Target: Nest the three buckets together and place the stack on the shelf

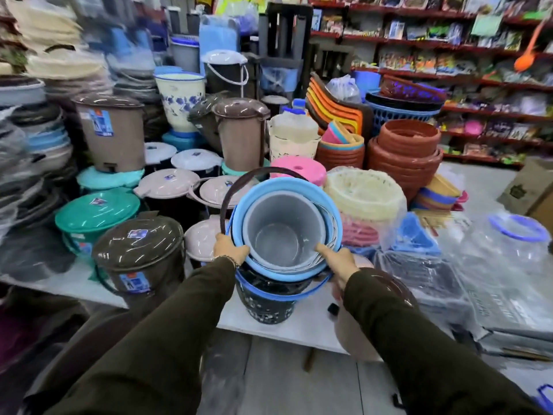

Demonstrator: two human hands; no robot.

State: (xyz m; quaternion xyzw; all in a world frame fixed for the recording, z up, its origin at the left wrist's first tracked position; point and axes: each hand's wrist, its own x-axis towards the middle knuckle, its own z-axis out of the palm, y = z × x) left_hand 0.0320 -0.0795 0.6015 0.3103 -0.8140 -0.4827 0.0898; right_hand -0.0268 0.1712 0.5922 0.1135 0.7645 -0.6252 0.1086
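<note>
The nested bucket stack (284, 232) is tilted with its mouth toward me, above the white shelf (287, 327). A grey bucket (281, 238) sits inside, ringed by a light blue rim (302, 190). The outer bucket (269, 301) is dark and speckled, with a blue band. A brown handle (232, 190) arches up at the left. My left hand (229, 250) grips the rim and that handle on the left. On the right side, my right hand (338, 260) holds the rim, thumb inside the grey bucket.
Lidded bins crowd the shelf: a brown one (140, 259) left of the stack, a teal one (97, 217), taupe pedal bins (112, 133). Cream baskets in plastic (365, 196) stand right of the stack. Terracotta pots (407, 154), a clear jar (514, 247) and red store shelving (478, 85) lie beyond.
</note>
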